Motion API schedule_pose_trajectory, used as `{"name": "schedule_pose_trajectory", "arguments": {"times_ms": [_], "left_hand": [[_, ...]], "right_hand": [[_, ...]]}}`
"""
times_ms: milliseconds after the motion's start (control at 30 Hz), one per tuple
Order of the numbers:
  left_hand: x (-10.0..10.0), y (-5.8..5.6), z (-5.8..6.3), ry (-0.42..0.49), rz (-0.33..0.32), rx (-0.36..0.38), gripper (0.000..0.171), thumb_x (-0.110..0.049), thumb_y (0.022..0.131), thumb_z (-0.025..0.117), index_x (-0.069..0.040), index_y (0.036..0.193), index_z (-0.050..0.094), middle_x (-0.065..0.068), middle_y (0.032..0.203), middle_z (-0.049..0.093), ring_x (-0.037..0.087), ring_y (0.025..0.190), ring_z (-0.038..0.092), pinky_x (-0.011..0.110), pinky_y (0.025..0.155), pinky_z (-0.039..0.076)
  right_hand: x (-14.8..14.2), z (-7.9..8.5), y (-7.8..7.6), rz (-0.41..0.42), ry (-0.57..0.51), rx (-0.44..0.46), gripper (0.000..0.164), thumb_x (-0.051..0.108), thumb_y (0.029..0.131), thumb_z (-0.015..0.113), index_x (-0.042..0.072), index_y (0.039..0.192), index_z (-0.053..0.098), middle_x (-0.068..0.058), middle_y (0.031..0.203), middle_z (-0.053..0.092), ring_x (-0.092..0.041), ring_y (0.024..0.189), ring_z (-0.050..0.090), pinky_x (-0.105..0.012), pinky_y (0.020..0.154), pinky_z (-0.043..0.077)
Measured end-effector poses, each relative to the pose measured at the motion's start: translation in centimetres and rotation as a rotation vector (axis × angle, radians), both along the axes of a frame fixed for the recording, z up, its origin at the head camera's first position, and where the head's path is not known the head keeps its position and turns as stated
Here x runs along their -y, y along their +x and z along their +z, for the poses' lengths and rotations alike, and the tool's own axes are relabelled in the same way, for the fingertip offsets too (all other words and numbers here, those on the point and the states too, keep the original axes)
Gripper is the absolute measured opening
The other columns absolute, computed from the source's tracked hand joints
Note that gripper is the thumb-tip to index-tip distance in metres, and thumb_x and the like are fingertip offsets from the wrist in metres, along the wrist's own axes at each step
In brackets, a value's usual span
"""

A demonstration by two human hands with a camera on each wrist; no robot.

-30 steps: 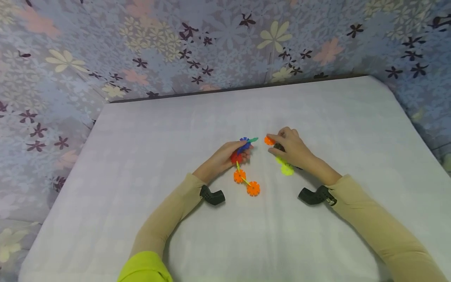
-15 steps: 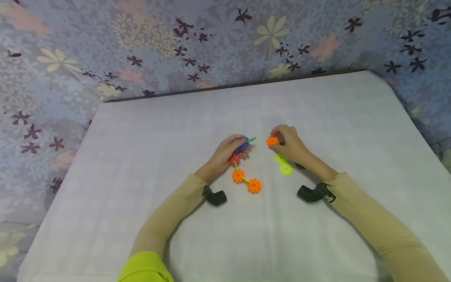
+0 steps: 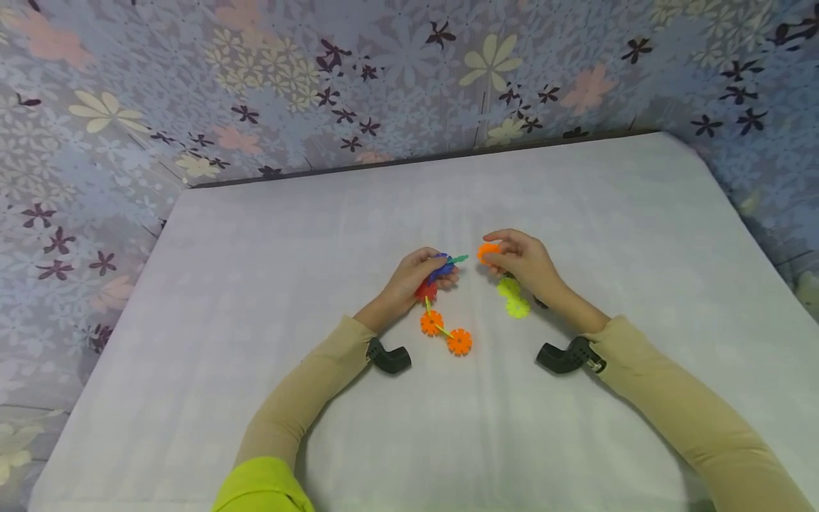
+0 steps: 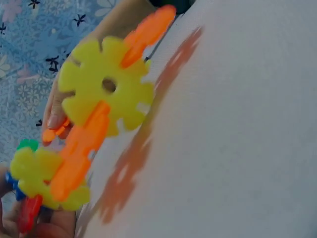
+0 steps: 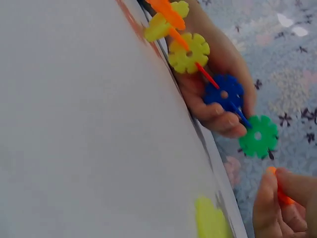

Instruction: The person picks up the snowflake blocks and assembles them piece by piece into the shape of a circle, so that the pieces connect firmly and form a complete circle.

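Note:
My left hand (image 3: 404, 283) holds a chain of notched plastic discs joined slot to slot. A blue disc (image 5: 224, 93) sits in its fingers, and a green disc (image 5: 258, 136) sticks out at the chain's far end. Toward me the chain hangs down through red, yellow (image 4: 79, 84) and orange discs (image 3: 459, 342), its shadow on the cloth. To the right, my right hand (image 3: 536, 269) pinches a loose orange disc (image 3: 489, 254) between thumb and fingers. A small gap separates that disc from the green one. Part of the orange disc is hidden by the fingers.
Yellow discs (image 3: 517, 308) lie on the white-covered table (image 3: 307, 235) below my right hand, with something dark partly hidden beside them. Dark curved mounts (image 3: 563, 358) jut inward from both wrists. A flower-patterned wall (image 3: 397, 78) stands behind the table's back edge.
The right hand has shifted its fingers on the orange disc, turned it, and brought it slightly back left toward the green disc. My left hand has stayed nearly still with the chain.

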State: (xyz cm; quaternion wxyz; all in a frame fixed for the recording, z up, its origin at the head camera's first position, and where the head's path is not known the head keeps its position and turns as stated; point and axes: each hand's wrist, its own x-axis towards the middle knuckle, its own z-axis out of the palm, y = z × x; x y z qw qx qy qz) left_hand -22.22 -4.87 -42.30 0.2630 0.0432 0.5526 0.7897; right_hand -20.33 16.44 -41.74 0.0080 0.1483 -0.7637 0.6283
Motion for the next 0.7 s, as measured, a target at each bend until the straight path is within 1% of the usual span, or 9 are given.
{"name": "schedule_pose_trajectory", "arguments": {"times_ms": [67, 100, 167, 233, 367, 533, 700], "left_hand": [[0.04, 0.07, -0.08, 0.011, -0.019, -0.03, 0.008, -0.003, 0.092, 0.047, 0.001, 0.085, 0.049, 0.015, 0.078, 0.063, 0.017, 0.064, 0.062, 0.021, 0.055, 0.048], [0.06, 0.11, -0.09, 0.018, -0.024, -0.043, 0.008, -0.003, 0.092, 0.047, 0.001, 0.085, 0.049, 0.016, 0.079, 0.063, 0.017, 0.065, 0.063, 0.022, 0.057, 0.049], [0.08, 0.13, -0.17, 0.02, -0.031, -0.071, 0.009, -0.003, 0.091, 0.048, 0.001, 0.084, 0.05, 0.016, 0.079, 0.063, 0.018, 0.066, 0.063, 0.024, 0.058, 0.05], [0.08, 0.13, -0.27, 0.02, -0.039, -0.095, 0.009, -0.003, 0.091, 0.049, 0.001, 0.083, 0.05, 0.015, 0.078, 0.064, 0.018, 0.066, 0.063, 0.024, 0.058, 0.05], [0.11, 0.13, -0.37, 0.02, -0.074, -0.134, 0.011, -0.002, 0.09, 0.049, 0.002, 0.08, 0.05, 0.013, 0.075, 0.063, 0.019, 0.067, 0.063, 0.026, 0.059, 0.05], [0.28, 0.27, -0.27, 0.011, -0.103, -0.14, 0.012, 0.0, 0.09, 0.048, 0.001, 0.078, 0.05, 0.01, 0.073, 0.064, 0.019, 0.067, 0.063, 0.026, 0.06, 0.05], [0.45, 0.33, -0.29, -0.012, -0.12, -0.147, 0.013, -0.001, 0.091, 0.048, 0.001, 0.078, 0.051, 0.01, 0.073, 0.064, 0.019, 0.067, 0.063, 0.026, 0.061, 0.05]], "right_hand": [[0.27, 0.19, 0.21, 0.055, -0.102, 0.118, 0.033, 0.003, 0.087, 0.058, -0.012, 0.114, 0.046, -0.025, 0.08, 0.058, -0.019, 0.062, 0.058, -0.027, 0.058, 0.049], [0.38, 0.26, 0.28, 0.073, -0.133, 0.155, 0.033, 0.003, 0.087, 0.056, -0.012, 0.114, 0.044, -0.025, 0.081, 0.057, -0.02, 0.063, 0.059, -0.028, 0.06, 0.05], [0.52, 0.35, 0.39, 0.09, -0.137, 0.188, 0.03, 0.004, 0.089, 0.055, -0.011, 0.113, 0.045, -0.025, 0.082, 0.057, -0.019, 0.065, 0.059, -0.028, 0.062, 0.05], [0.54, 0.33, 0.44, 0.092, -0.129, 0.201, 0.028, 0.004, 0.089, 0.054, -0.01, 0.113, 0.048, -0.021, 0.081, 0.058, -0.018, 0.065, 0.059, -0.027, 0.063, 0.049], [0.48, 0.11, 0.48, 0.091, -0.155, 0.223, 0.029, 0.003, 0.089, 0.054, -0.012, 0.112, 0.05, -0.014, 0.078, 0.061, -0.017, 0.064, 0.059, -0.027, 0.062, 0.05], [0.46, -0.1, 0.51, 0.109, -0.21, 0.229, 0.025, 0.0, 0.087, 0.056, -0.014, 0.107, 0.053, -0.009, 0.077, 0.063, -0.016, 0.061, 0.059, -0.026, 0.059, 0.05], [0.56, 0.06, 0.67, 0.125, -0.277, 0.247, 0.02, -0.003, 0.085, 0.056, -0.01, 0.104, 0.058, -0.008, 0.081, 0.064, -0.014, 0.06, 0.059, -0.025, 0.058, 0.049]]}}
